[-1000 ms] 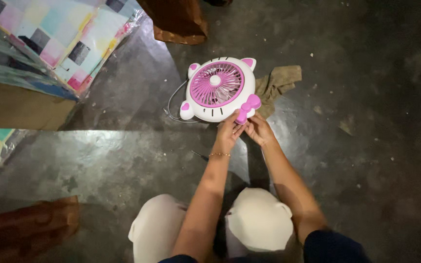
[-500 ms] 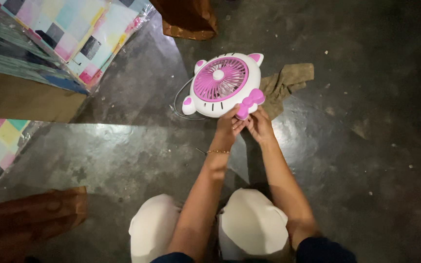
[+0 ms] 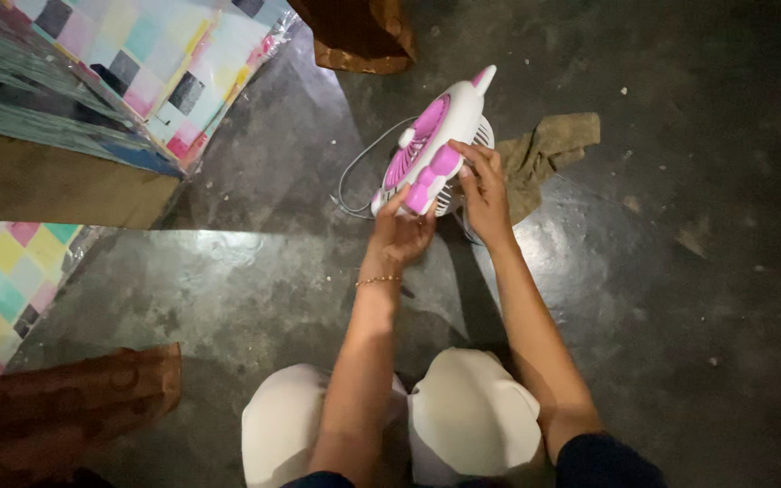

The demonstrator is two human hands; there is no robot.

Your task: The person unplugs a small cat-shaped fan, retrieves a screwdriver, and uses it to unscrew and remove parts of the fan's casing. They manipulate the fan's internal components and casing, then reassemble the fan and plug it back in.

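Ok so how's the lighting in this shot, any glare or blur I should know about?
Head view: dim overall, corners falling dark; a bright sheen on the floor beside the right hand; the arms cast a shadow toward the knees; the fan and left hand look reasonably sharp, edges slightly soft.

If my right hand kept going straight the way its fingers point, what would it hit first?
The right hand already touches the fan, fingers pointing up the picture along its back. Pushed on, it would probably meet the fan's white rear grille first; the rag lies off to its right.
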